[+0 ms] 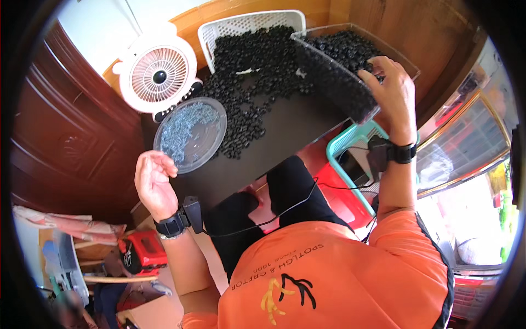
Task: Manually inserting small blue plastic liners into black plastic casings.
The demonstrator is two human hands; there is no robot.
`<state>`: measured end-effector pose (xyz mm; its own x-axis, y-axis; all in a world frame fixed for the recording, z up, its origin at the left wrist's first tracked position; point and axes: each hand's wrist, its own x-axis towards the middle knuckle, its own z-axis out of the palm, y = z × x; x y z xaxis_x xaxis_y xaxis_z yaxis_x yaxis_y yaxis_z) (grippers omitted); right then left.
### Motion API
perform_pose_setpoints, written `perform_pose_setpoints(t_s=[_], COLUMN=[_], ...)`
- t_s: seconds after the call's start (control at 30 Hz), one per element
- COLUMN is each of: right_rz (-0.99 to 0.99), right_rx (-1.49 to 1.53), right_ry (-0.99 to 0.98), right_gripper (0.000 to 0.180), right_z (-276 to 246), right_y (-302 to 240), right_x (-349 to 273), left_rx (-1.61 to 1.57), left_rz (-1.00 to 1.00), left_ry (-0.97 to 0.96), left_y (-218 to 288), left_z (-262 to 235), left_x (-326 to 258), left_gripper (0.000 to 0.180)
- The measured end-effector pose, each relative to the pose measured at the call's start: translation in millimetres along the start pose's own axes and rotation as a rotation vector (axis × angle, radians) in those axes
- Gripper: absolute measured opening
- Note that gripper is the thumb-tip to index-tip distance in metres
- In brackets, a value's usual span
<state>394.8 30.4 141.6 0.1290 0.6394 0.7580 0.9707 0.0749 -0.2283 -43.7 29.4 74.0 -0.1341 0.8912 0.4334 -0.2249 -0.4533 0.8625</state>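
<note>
My right hand [392,90] grips the near rim of a clear plastic bin [334,77] full of small black rings, and the bin is tilted toward the dark tabletop [285,137]. A heap of the same black rings [246,82] spreads across the table. My left hand [153,181] hovers with fingers loosely curled at the table's near left edge, holding nothing, right beside a round clear lid [190,132] that holds small pale blue pieces.
A white slotted basket [241,24] stands behind the heap. A small white desk fan [159,74] sits at the table's far left. A teal basket [350,148] is below the table on the right. Dark wooden furniture lies to the left.
</note>
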Motion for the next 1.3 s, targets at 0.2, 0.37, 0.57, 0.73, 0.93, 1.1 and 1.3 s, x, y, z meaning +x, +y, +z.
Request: perform_pose_setpoints(t_s=[0.2, 0.37, 0.57, 0.73, 0.93, 1.1, 1.3], right_rz=[0.094, 0.18, 0.183, 0.074, -0.001, -0.033, -0.023], right_rx=[0.238, 0.355, 0.483, 0.562, 0.53, 0.473, 0.5], right_ry=[-0.065, -0.127, -0.082, 0.008, 0.021, 0.021, 0.028], right_gripper=[0.032, 0.026, 0.016, 0.014, 0.014, 0.015, 0.016], right_z=[18, 21, 15, 15, 14, 15, 21], right_y=[33, 19, 24, 31, 35, 36, 36], right_x=[-4, 0, -3, -5, -6, -7, -6], left_rx=[0.294, 0.563, 0.726, 0.756, 0.775, 0.758, 0.788], left_rz=[-0.154, -0.193, -0.234, -0.175, -0.149, -0.148, -0.16], left_ry=[0.372, 0.448, 0.542, 0.577, 0.575, 0.543, 0.556], left_y=[-22, -47, -50, -53, -56, -55, -56], left_z=[-50, -61, -58, -53, -65, -72, -79], left_x=[-51, -72, -63, -63, -60, -60, -60], left_gripper=[0.026, 0.022, 0.014, 0.013, 0.014, 0.015, 0.015])
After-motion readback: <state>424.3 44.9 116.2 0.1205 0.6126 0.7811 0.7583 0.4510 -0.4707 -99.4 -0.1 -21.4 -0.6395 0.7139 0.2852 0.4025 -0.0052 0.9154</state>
